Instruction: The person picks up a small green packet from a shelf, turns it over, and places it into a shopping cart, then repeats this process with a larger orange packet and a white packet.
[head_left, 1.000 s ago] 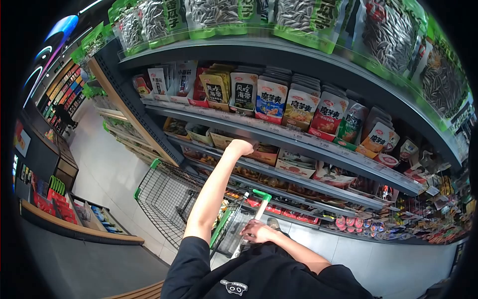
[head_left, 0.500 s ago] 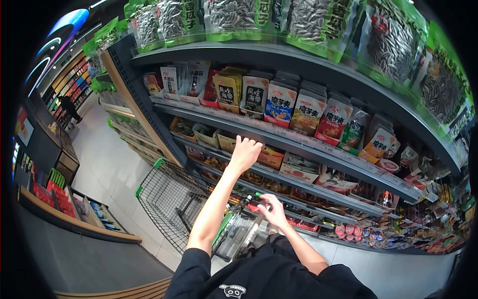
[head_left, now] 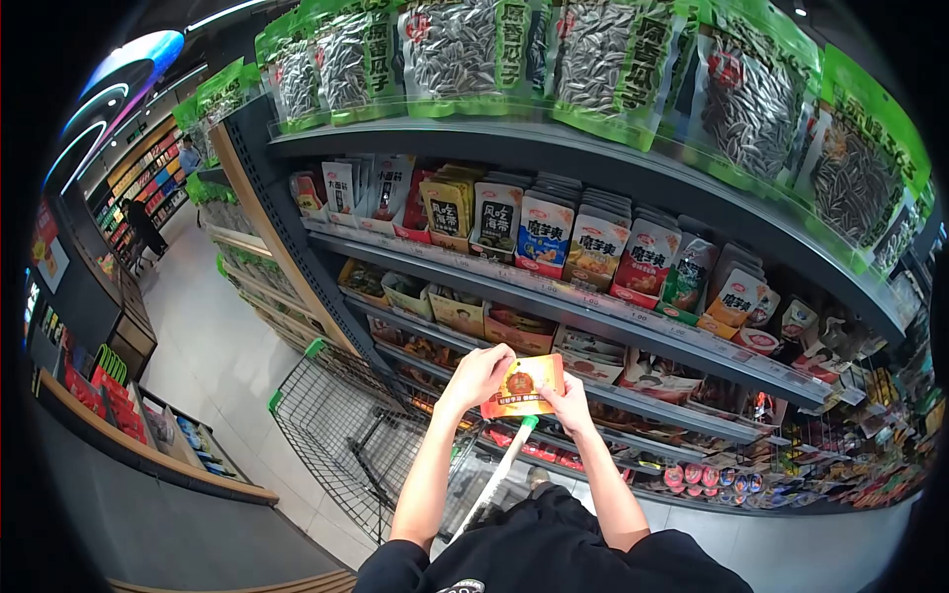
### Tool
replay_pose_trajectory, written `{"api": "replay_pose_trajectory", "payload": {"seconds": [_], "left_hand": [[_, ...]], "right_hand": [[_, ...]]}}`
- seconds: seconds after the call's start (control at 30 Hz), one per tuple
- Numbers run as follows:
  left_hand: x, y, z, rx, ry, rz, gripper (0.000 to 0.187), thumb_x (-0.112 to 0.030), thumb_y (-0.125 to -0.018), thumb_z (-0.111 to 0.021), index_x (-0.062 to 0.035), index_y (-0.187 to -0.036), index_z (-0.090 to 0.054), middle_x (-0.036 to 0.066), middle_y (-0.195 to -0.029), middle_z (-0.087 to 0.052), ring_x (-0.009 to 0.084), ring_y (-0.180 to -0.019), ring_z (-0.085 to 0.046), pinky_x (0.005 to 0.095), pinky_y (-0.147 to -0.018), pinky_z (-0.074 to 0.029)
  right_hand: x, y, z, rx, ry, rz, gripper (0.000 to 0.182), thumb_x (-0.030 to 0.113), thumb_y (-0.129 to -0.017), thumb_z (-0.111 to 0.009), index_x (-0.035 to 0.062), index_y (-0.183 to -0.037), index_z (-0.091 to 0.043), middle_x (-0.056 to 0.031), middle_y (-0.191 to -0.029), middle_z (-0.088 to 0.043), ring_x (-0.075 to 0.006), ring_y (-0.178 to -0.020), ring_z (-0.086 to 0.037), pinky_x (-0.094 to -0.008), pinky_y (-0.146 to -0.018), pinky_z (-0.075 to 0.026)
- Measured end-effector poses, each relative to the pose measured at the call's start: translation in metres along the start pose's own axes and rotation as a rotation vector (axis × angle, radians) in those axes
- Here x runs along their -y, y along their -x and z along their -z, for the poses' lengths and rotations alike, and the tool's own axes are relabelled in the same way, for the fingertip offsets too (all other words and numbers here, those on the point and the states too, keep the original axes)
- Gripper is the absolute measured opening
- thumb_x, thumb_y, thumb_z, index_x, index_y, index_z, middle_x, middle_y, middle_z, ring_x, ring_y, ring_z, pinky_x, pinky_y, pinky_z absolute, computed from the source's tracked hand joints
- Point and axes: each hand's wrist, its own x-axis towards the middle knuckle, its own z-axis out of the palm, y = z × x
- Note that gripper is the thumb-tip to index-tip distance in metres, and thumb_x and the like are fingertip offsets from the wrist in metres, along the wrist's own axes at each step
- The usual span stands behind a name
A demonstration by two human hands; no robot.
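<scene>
While the left hand (head_left: 481,374) pinches the upper left of an orange-and-yellow packet (head_left: 522,386), its grip nearly closed, the right hand (head_left: 567,405) has its grip closed on the right edge, thumb across the face. The packet is just in front of the snack shelves (head_left: 554,287), near the green-tipped end of the cart handle (head_left: 502,471); the wire cart (head_left: 331,420) stands beside the lower shelves
</scene>
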Motion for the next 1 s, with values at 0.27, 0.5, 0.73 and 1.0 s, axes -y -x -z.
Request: {"api": "replay_pose_trajectory", "payload": {"seconds": [0.27, 0.5, 0.73, 1.0], "left_hand": [[0.037, 0.047, -0.021, -0.310, 0.762, 0.391, 0.039, -0.008, -0.089, -0.062, -0.0016, -0.126, -0.051, 0.005, -0.101, -0.065, 0.0092, -0.092, -0.060, 0.0233, -0.077, -0.049], [0.046, 0.089, -0.064, -0.216, 1.091, 0.552, 0.029, -0.019, -0.094, -0.059, 0.0025, -0.114, -0.061, 0.006, -0.096, -0.067, 0.0128, -0.082, -0.065, 0.0296, -0.070, -0.058], [0.056, 0.089, -0.071, -0.250, 1.032, 0.528, 0.027, -0.019, -0.095, -0.058, 0.0027, -0.110, -0.063, 0.006, -0.091, -0.068, 0.0106, -0.077, -0.065, 0.0279, -0.068, -0.058], [0.009, 0.074, -0.067, -0.589, 0.270, 0.351, 0.058, -0.014, -0.086, -0.065, -0.0031, -0.137, -0.040, 0.021, -0.128, -0.053, 0.0350, -0.116, -0.054, 0.0399, -0.099, -0.043]], "right_hand": [[-0.029, 0.010, -0.008, -0.037, -0.143, -0.121, 0.021, 0.011, -0.092, -0.061, -0.0020, -0.109, -0.062, -0.0055, -0.099, -0.067, -0.0099, -0.087, -0.061, -0.0275, -0.080, -0.050], [-0.032, 0.006, -0.008, -0.041, -0.092, -0.104, 0.027, 0.022, -0.096, -0.057, -0.0022, -0.107, -0.063, -0.0053, -0.097, -0.067, -0.0089, -0.086, -0.060, -0.0264, -0.078, -0.049], [-0.034, 0.004, -0.006, -0.039, -0.173, -0.145, 0.035, 0.030, -0.099, -0.052, -0.0020, -0.108, -0.063, -0.0051, -0.097, -0.067, -0.0099, -0.087, -0.061, -0.0275, -0.080, -0.049], [-0.025, 0.007, -0.006, -0.142, -0.210, -0.119, 0.033, 0.025, -0.101, -0.048, -0.0025, -0.108, -0.063, -0.0059, -0.098, -0.068, -0.0104, -0.088, -0.061, -0.0279, -0.080, -0.049]]}}
